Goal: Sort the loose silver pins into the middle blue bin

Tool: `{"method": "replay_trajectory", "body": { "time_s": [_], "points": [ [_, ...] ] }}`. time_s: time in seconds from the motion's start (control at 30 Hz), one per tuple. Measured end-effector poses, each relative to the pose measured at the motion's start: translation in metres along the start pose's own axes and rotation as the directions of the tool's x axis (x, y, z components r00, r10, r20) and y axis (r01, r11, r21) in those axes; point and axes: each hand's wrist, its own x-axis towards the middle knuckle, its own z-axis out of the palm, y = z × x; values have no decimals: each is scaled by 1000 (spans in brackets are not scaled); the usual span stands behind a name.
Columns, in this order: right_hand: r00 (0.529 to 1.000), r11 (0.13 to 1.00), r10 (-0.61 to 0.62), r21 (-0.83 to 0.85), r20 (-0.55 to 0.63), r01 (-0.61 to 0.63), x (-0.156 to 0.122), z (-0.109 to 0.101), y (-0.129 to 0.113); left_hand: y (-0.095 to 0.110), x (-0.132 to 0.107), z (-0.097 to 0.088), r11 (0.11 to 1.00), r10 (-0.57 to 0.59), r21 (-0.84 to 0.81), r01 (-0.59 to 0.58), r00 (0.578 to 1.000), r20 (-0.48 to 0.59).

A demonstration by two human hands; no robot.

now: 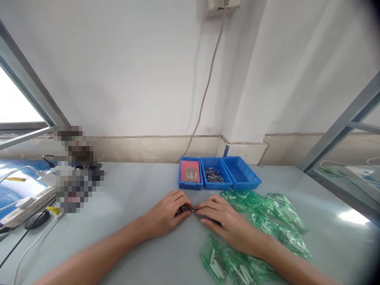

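Over the middle of the table, my left hand (168,213) is closed around a small bunch of dark metal screws (183,209), which lie between its thumb and fingers. My right hand (222,221) faces it from the right, palm down. Its fingers are stretched out and their tips touch the end of the bunch, while the thumb stands apart. Behind the hands, a blue bin (216,185) holds many loose metal screws (213,175). How many screws the left hand has is hidden by its fingers.
Green plastic bags (264,213) with metal and white pieces lie around my right forearm. Another blue bin (190,186) contains a red pad and a clear packet; a third blue bin (242,172) stands beside it. Cables and a power strip (32,206) are at the left.
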Motion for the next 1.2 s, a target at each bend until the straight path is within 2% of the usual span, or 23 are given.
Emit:
{"method": "replay_trajectory", "body": {
  "time_s": [0.23, 0.33, 0.47, 0.63, 0.87, 1.0, 1.2],
  "points": [
    [989, 1000, 21, 7, -149, -20, 2, 6, 13, -1, 0, 0, 999, -8, 35, 8, 1000, -3],
    [984, 998, 56, 8, -171, -56, 1, 7, 15, -2, 0, 0, 999, -8, 40, 8, 1000, -6],
    [969, 989, 146, 38, -201, -142, 1, 4, 13, -1, 0, -1, 999, -1, 50, 1, 1000, 14],
    [924, 955, 296, 92, -242, -282, 1, 1, 14, 4, 1, -6, 998, 18, 53, -21, 998, 56],
    [888, 927, 372, 153, -270, -342, 1, 0, 13, 4, 0, -6, 996, 19, 85, -24, 998, 57],
    [879, 929, 362, 193, -311, -315, 2, -2, 13, 3, 0, -5, 997, 20, 72, -23, 999, 41],
    [898, 952, 302, 155, -319, -265, 1, 2, 17, 3, 0, -5, 997, 13, 77, -17, 999, 52]
  ]
}}
